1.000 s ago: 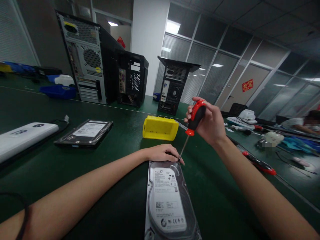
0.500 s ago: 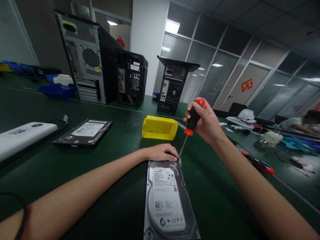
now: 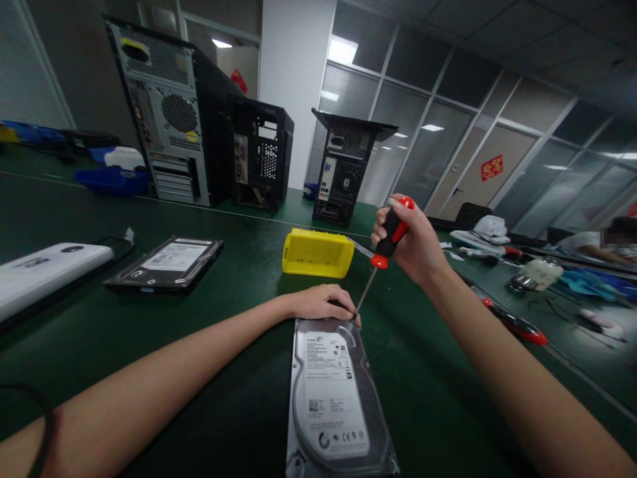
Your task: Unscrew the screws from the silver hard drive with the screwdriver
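Note:
A silver hard drive, label side up, lies in front of me on the green table. Across its far end rests my left hand, its fingers curled over the far edge and gripping it. My right hand is wrapped around the black-and-red handle of a screwdriver. The shaft leans down to the left, and its tip meets the drive's far right corner beside my left fingertips. Whether a screw sits under the tip is too small to tell.
Just beyond my hands stands a yellow plastic bin. Another hard drive and a white device lie to the left. Several computer cases stand at the back. A red-and-black tool lies right; a person sits farther off.
My right hand has turned a little and shifted slightly right, so the screwdriver's handle leans farther right. The tip stays at the same corner. My left hand and the drive have not moved.

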The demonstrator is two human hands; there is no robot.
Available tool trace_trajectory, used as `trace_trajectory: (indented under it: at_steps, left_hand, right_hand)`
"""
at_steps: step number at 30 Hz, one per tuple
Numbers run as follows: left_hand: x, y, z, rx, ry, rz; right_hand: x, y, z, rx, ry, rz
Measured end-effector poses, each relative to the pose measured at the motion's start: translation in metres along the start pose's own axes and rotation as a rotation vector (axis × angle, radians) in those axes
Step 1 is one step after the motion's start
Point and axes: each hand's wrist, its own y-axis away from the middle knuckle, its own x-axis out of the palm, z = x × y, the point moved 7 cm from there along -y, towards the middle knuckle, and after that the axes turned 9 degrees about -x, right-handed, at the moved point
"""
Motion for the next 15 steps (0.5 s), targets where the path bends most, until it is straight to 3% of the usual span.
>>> trace_trajectory:
  at_steps: [8,15]
  left_hand:
    - [0.001,0.000,-0.002,0.004,0.023,0.012]
    - [0.000,0.002,-0.005,-0.003,0.033,0.027]
  right_hand:
    - [-0.010,-0.003,0.000,-0.001,-0.017,-0.048]
    - [-0.025,-0.008,0.018,-0.068,0.007,-0.129]
